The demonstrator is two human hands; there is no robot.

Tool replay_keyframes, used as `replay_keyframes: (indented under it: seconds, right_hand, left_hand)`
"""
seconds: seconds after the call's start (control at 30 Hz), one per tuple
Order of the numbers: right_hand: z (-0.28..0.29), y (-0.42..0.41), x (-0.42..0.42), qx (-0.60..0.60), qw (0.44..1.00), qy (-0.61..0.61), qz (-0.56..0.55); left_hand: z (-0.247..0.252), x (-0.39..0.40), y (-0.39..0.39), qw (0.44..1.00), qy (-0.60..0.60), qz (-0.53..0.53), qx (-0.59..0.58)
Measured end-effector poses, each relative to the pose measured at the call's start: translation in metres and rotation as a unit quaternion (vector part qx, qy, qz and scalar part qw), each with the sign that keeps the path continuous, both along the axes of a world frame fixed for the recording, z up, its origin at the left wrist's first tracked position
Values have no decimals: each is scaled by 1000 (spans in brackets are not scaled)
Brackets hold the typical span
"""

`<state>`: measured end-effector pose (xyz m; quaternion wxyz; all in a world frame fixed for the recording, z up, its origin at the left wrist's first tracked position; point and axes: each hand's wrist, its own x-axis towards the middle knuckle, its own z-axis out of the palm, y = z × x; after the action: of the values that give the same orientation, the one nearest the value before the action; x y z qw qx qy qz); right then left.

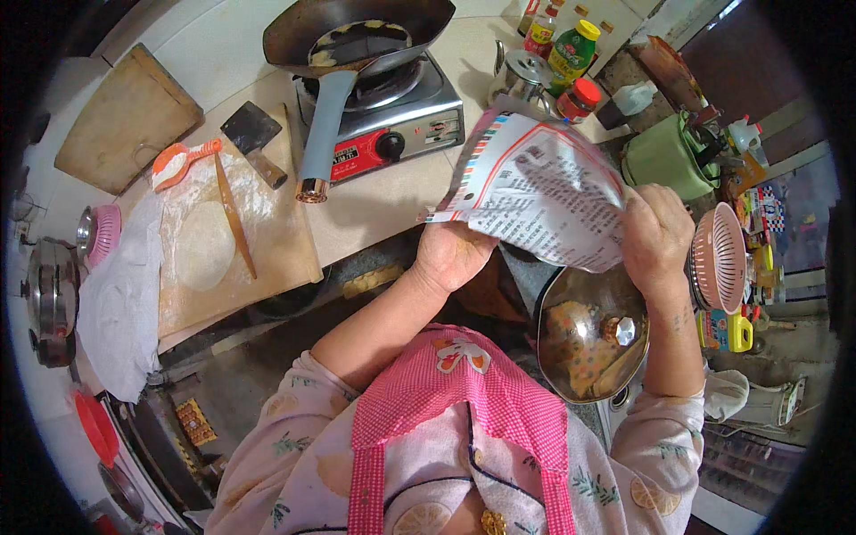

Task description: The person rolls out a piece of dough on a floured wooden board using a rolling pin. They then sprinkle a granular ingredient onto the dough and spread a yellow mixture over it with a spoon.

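A printed plastic bag point(545, 184), white with a striped edge and dense writing, is held up in front of me. Its right side is gripped by my right hand point(659, 234), fingers curled over the edge. My left hand point(456, 257) holds the lower left edge from below, palm up, its fingers hidden behind the bag. The bag's contents cannot be seen. Behind it on the counter stand a steel pot point(525, 70) with a lid and a red-lidded jar point(579, 100). Below the right hand sits a glass-lidded pan point(592, 321) with browned flatbread visible through the lid.
A wok point(361, 40) with dark oil rests on a gas stove point(414, 120), its grey handle point(328, 127) jutting over the counter. Left, a floured board point(287, 241) carries a dough round point(205, 247), a rolling pin point(234, 214), an orange scoop point(180, 167) and a cleaver point(253, 130).
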<state>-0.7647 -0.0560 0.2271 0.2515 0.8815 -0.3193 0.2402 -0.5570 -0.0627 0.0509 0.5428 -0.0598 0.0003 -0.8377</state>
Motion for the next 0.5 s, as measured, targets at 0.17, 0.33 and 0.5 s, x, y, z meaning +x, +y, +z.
replay_keyframes:
  seconds: [0.17,0.33,0.5]
  right_hand:
    - [-10,1,-3,21,1000,4,-3]
    - [0,2,-2,-4,1000,-20,-4]
    - [2,2,3,9,999,31,0]
  left_hand:
    - [7,-2,4,998,-44,16,28]
    - [6,0,4,999,-40,14,26]
    - [5,-2,8,998,-47,27,16]
